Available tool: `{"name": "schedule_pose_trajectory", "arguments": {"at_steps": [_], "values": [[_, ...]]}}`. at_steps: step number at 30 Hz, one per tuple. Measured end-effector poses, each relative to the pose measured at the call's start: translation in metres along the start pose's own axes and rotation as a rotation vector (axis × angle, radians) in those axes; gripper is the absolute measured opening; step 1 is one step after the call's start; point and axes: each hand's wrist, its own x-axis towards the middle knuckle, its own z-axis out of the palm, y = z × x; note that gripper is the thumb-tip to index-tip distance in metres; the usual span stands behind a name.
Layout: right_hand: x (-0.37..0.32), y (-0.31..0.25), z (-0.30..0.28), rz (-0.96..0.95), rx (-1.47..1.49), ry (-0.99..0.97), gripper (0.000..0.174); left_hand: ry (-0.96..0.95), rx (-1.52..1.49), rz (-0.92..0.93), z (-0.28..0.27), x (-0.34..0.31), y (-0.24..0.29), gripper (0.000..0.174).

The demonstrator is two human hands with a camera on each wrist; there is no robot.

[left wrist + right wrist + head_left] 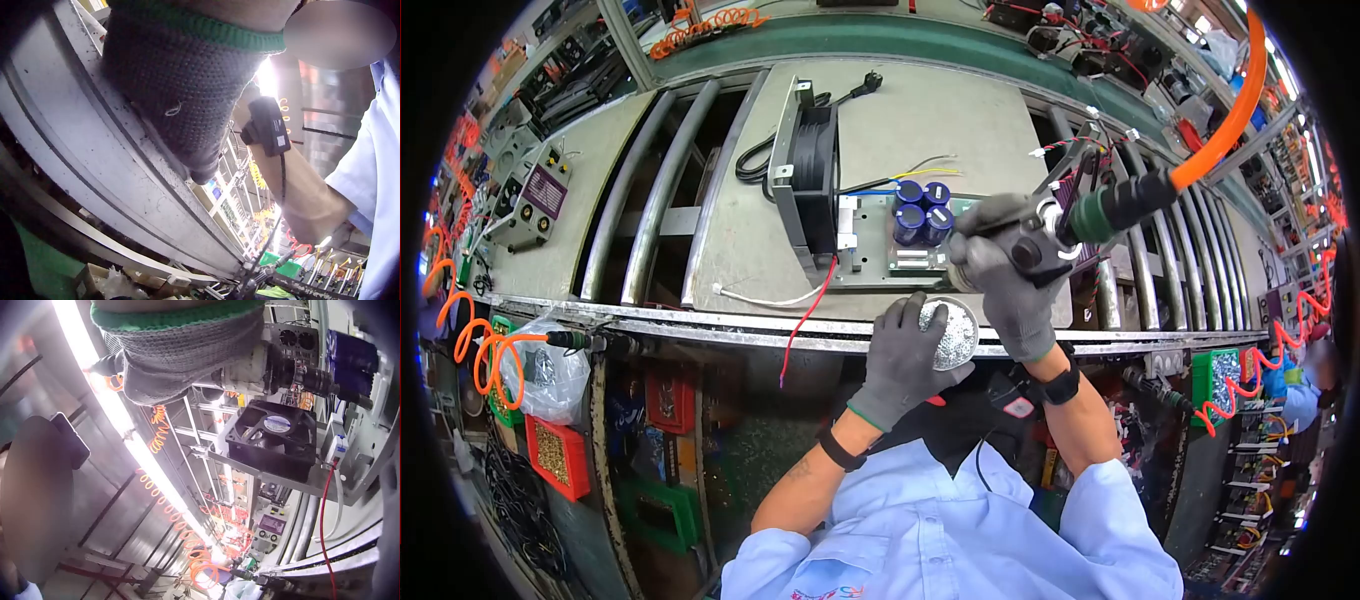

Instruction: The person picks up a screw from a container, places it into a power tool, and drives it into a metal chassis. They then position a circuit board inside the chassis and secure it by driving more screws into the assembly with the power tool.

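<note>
In the head view my gloved left hand (pixel 900 355) grips the side of a round dish (pixel 956 338) full of small silver pieces like screws, at the bench's front edge. Two fingers reach over the rim and the thumb lies along the near side. My gloved right hand (pixel 1012 290) holds an air screwdriver (pixel 1040 240), its orange hose (pixel 1225 120) rising to the upper right. The tool's tip (pixel 350 394) points at the unit in the right wrist view. That unit has a black fan (pixel 812 185) and a board with several blue capacitors (pixel 923 213).
A red wire (pixel 808 320) and a white cable (pixel 765 300) trail off the unit's front. Metal rollers (pixel 670 190) flank the bench plate on both sides. Red (pixel 557 457) and green (pixel 1215 385) bins of small parts hang below. A control box (pixel 538 205) stands at left.
</note>
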Motion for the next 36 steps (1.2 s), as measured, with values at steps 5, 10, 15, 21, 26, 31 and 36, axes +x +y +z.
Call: {"name": "schedule_pose_trajectory", "arguments": {"at_steps": [5, 10, 15, 21, 26, 31, 36], "values": [[-0.017, 0.008, -0.021, -0.049, -0.129, 0.079, 0.019, 0.048, -0.015, 0.026, 0.0, 0.001, 0.002, 0.081], [-0.026, 0.017, -0.033, 0.038, -0.21, 0.079, 0.016, 0.088, -0.037, 0.019, 0.001, 0.003, 0.003, 0.085], [-0.027, 0.025, -0.026, 0.02, -0.073, 0.114, 0.017, 0.093, 0.01, 0.038, 0.009, 0.001, 0.0, 0.085], [-0.029, 0.035, -0.025, 0.023, -0.128, 0.11, 0.017, 0.052, -0.013, 0.014, 0.008, 0.003, 0.0, 0.082], [-0.029, 0.049, -0.029, 0.041, -0.122, 0.068, 0.017, 0.045, -0.027, -0.001, 0.007, 0.003, -0.001, 0.08], [-0.027, 0.044, -0.03, 0.036, -0.169, -0.009, 0.028, 0.062, -0.03, 0.007, 0.006, 0.004, -0.001, 0.08], [-0.006, 0.013, -0.023, 0.0, -0.05, 0.099, 0.014, 0.054, -0.013, 0.001, 0.003, 0.004, 0.001, 0.082]]}}
